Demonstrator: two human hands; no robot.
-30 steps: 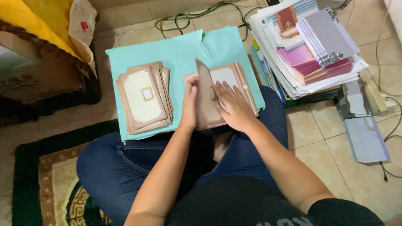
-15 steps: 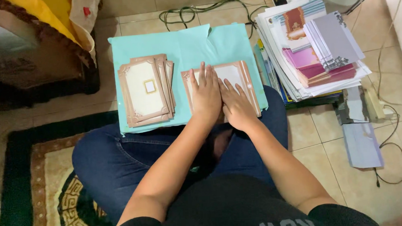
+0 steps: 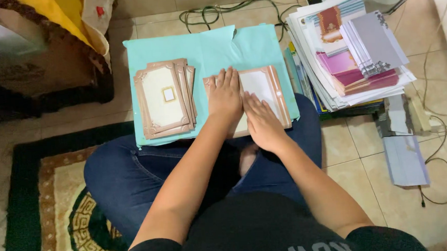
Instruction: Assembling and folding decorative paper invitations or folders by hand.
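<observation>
Both palms lay flat, fingers stretched out and close together, pressing down on the card point(image 3: 262, 89) — nothing pinched, nothing lifted. The left hand point(image 3: 225, 97) covered the card's left part, fingertips pointing away from the body, while the right hand point(image 3: 261, 122) sat just beside it and a little nearer the lap, angled up toward the left one, the two nearly touching. The card itself, white in the middle with a pinkish-brown ornate border, rested on the right half of a turquoise sheet point(image 3: 213, 48) spread across the person's knees. And on the left half of that sheet sat a stack of cards point(image 3: 164, 99) with the same border, slightly fanned, the top one showing a small square window in its centre; it lay apart from both hands. Dark blue jeans point(image 3: 128, 172) showed below the sheet, legs crossed on a patterned rug point(image 3: 48, 214) with a dark green edge. Out to the right, on the tiled floor point(image 3: 371, 178), stood a tall pile of papers point(image 3: 353, 55) in white, pink and purple. Nearer the camera lay a pale booklet point(image 3: 405, 161), with thin cables point(image 3: 436, 143) trailing round it. Up at the far edge, a green cord point(image 3: 211, 11) curled on the tiles.
</observation>
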